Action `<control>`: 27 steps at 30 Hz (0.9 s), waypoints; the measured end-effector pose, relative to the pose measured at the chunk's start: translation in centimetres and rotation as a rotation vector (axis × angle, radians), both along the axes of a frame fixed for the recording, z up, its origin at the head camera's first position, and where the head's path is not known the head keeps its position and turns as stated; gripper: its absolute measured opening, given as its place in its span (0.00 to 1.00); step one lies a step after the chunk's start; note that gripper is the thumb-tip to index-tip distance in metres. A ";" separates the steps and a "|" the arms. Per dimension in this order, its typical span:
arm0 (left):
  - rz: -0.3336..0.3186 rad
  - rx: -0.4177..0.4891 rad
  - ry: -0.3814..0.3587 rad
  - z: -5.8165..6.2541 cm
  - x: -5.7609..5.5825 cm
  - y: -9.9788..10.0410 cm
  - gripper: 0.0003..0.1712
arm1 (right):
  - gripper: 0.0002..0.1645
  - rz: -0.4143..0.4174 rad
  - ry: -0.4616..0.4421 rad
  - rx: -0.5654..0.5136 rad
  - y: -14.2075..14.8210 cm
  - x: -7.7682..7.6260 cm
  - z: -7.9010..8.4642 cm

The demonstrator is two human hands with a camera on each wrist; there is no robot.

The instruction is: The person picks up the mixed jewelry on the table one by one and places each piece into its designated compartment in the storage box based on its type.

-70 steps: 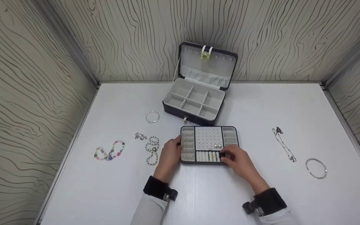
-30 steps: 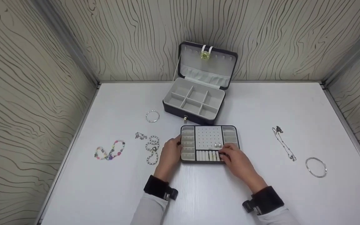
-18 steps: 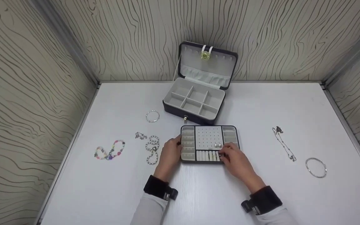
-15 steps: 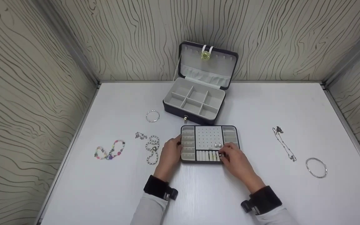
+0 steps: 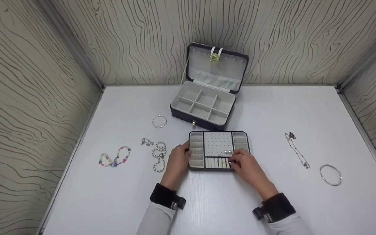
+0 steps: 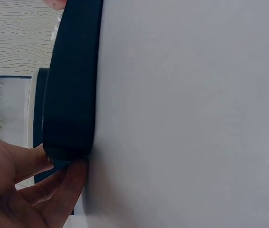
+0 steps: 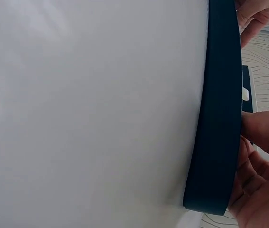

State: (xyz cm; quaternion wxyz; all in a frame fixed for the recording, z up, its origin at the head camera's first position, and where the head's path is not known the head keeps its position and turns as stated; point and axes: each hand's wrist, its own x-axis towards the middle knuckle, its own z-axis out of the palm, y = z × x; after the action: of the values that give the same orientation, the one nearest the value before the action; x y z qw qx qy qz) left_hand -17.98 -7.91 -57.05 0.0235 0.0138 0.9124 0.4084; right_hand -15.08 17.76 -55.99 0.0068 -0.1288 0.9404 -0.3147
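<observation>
A dark-edged jewelry tray point(image 5: 218, 143) with a perforated earring pad, side compartments and white ring rolls point(image 5: 211, 163) lies on the table. My left hand point(image 5: 177, 160) grips its left end; in the left wrist view, the thumb is near its upper edge and fingers point(image 6: 72, 185) are against its side. At the rightmost ring rolls, my right hand point(image 5: 248, 166) pinches what looks like a small silvery ring point(image 5: 230, 162), mostly hidden by the fingertips. Two pearl-like earrings point(image 5: 227, 152) sit at the pad's lower right. Small gold glints show between neighbouring rolls.
Behind the tray stands an open jewelry box point(image 5: 202, 104) with divided compartments. A colourful beaded strand point(image 5: 114, 163), a pearl strand point(image 5: 158, 156), a small chain point(image 5: 147, 141) and a thin bracelet point(image 5: 159, 121) lie left. A necklace point(image 5: 296, 150) and bangle point(image 5: 330, 175) lie right.
Since the earliest frame, my right hand has shifted slightly forward and left, fingers lower at the ring rolls. It has barely moved in the last second. My left hand and the tray hold still.
</observation>
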 end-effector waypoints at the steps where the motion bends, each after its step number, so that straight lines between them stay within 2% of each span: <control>1: -0.001 0.000 0.006 0.0 0.0 0.0 0.26 | 0.08 0.001 -0.003 0.001 0.0 0.0 0.0; 12: 0.002 0.007 0.014 0.0 0.1 -0.1 0.27 | 0.09 0.019 0.011 -0.008 0.0 0.3 0.0; 18: 0.011 0.006 -0.007 0.0 0.1 -0.1 0.27 | 0.12 0.033 0.018 -0.016 0.3 0.5 0.0; 24: 0.004 0.009 -0.006 0.0 0.1 -0.1 0.27 | 0.15 0.040 0.005 -0.089 1.3 0.2 0.0; 27: -0.001 0.002 0.000 0.0 0.0 -0.1 0.27 | 0.14 -0.018 0.042 -0.148 2.5 -0.3 0.1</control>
State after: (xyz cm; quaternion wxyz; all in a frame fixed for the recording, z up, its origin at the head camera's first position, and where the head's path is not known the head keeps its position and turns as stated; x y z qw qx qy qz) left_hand -17.93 -7.99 -57.02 0.0237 0.0145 0.9120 0.4093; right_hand -15.43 20.21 -55.92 -0.0255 -0.1271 0.9156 -0.3806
